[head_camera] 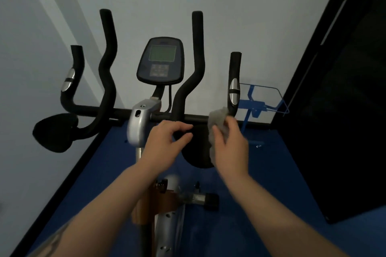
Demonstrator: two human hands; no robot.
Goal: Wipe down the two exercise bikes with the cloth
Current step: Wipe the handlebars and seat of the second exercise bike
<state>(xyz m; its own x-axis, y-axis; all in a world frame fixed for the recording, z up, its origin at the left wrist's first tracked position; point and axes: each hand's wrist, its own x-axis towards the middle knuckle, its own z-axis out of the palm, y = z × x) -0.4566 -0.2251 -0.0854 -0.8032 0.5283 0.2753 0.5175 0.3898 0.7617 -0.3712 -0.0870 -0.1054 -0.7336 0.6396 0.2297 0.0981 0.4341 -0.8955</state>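
Exercise bike [144, 123] fills the middle of the head view, its handlebars facing a pale wall and its frame standing on a blue floor [271, 173]; only this one bike is in view. At the far left a black pad [54, 132] hangs below the outer left handle [70, 81] with its silver sensor; next rises the curved inner left bar [107, 64]; then the console [160, 60], its screen unlit, above the silver stem cover [137, 125]. The left hand [165, 144] reaches in near the base of the inner right bar [189, 81]; its fingers curl loosely towards the black bar, and I cannot tell whether they grasp it or only touch it. The right hand [228, 144] clenches a grey cloth [217, 120], bunched and pressed at the bottom of the outer right handle [235, 83], just beside the crossbar [198, 118]. Further right a blue wire rack [263, 100] stands against the wall, and a dark panel [334, 110] closes the scene.

The step in hand looks like wiping the right side of the handlebars; the next move probably calls for drawing the cloth up the outer right handle over its silver sensor, with the left hand steadying the bar; console, left bars and the second bike seem yet to do.
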